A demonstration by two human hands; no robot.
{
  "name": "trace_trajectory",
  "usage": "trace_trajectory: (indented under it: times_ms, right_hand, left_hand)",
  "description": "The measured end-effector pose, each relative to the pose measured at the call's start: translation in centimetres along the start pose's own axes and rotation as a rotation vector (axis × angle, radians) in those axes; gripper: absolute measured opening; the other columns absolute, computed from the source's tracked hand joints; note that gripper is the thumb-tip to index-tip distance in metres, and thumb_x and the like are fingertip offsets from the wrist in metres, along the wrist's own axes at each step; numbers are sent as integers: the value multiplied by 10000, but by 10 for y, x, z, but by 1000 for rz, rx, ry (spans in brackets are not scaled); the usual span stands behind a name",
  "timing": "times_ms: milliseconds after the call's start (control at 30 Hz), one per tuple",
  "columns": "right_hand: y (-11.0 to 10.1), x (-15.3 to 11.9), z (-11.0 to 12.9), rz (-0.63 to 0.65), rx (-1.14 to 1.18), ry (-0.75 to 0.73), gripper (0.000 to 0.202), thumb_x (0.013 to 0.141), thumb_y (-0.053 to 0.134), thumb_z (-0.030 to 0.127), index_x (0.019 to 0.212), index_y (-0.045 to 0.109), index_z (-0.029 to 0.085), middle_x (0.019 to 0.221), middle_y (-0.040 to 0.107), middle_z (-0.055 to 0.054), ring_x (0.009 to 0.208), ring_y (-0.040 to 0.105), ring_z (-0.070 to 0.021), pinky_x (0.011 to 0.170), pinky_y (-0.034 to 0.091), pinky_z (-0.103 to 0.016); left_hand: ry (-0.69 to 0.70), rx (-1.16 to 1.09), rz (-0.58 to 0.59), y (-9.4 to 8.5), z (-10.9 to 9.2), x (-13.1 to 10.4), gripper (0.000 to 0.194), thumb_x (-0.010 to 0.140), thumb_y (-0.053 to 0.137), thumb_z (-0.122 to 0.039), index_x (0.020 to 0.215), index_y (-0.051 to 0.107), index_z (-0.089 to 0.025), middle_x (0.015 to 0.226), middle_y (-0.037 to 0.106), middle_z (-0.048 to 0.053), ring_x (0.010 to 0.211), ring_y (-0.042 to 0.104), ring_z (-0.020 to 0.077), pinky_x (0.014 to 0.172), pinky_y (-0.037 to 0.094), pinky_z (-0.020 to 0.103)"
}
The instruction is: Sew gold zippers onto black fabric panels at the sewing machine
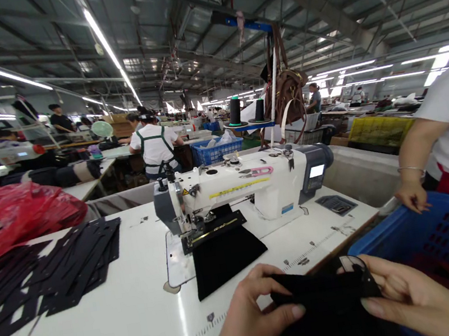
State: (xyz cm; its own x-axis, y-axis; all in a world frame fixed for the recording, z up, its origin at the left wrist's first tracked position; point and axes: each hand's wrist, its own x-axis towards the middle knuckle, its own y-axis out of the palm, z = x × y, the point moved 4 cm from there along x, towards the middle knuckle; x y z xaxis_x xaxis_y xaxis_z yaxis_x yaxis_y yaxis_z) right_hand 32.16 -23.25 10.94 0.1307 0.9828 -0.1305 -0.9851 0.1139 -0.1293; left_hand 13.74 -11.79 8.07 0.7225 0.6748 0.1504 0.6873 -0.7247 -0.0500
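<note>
Between my hands, at the front edge of the sewing table (pixel 115 316), hangs a piece of black fabric (pixel 328 310). My left hand (pixel 259 310) pinches its left side between thumb and fingers. Its upper right corner, where a small pale curved piece shows, is gripped by my right hand (pixel 396 283). Beyond them stands a white sewing machine (pixel 232 189). Under its presser foot lies another black fabric piece (pixel 226 258), with a dark strip bearing a gold zipper (pixel 215 231) across it. Pink thread snips (pixel 256 172) rest on the machine arm.
Dark cut strips (pixel 73 265) are spread at the left beside a red plastic bag (pixel 22 211). To the right is a blue basket (pixel 372 241), with another person's hand (pixel 414 196) at its rim. Thread cones (pixel 235 112) stand behind the machine; co-workers sit farther back.
</note>
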Motion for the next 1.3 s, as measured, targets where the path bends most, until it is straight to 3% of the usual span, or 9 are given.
trace_trajectory:
  times_ms: [100,333,433,567,733,867,1000,1300]
  right_hand:
    - [-4,3,-2,5,26,-1,439,773,651,285,1203,562,303,1122,644,-52,1048,589,-253,976,402,-435]
    - [-2,8,-8,-87,-45,19,428,691,718,350,1104,645,266,1039,684,-81,978,624,-290,911,464,-416]
    - [3,8,-8,-57,65,49,371,713,698,335,1076,662,267,988,701,-83,925,645,-290,864,487,-426]
    - [9,8,-2,-28,203,25,312,723,687,293,1032,686,251,944,711,-75,944,638,-271,925,427,-440]
    - [8,9,1,-19,203,5,302,664,731,291,953,715,205,937,707,-87,992,608,-281,965,370,-457]
    - [8,8,-1,22,229,-18,269,714,699,287,966,712,194,951,702,-93,1014,598,-269,986,344,-445]
    - [9,7,-1,11,235,-6,234,751,671,287,973,712,224,899,713,-78,961,622,-251,980,348,-442]
    - [9,11,-1,-30,165,29,240,699,701,337,898,733,207,815,712,-78,886,637,-258,900,419,-420]
  left_hand:
    - [-17,-122,8,-1,5,1,158,670,743,-316,696,709,-163,787,643,48,791,595,201,749,441,274]
    - [-111,-254,-139,-3,28,0,309,584,796,-403,639,672,-125,653,644,41,620,570,154,596,428,235]
    - [-152,-346,-175,-2,34,-2,361,541,810,-442,642,663,-128,625,649,35,598,587,157,580,451,235]
    - [-146,-413,-189,-3,31,-4,314,557,813,-397,632,655,-135,620,654,26,581,585,133,584,458,218]
    - [-98,-298,-233,-8,23,-7,275,569,802,-377,629,681,-138,660,661,42,630,594,156,600,454,222]
    - [-92,-237,-259,-10,21,-10,278,577,789,-395,634,689,-142,645,646,44,632,585,161,593,447,221]
    - [-91,-243,-271,-11,21,-11,266,577,791,-384,637,692,-144,675,662,53,651,597,169,614,461,228]
    - [-90,-284,-242,-11,22,-11,261,583,789,-381,635,689,-146,692,673,57,676,610,182,634,477,243]
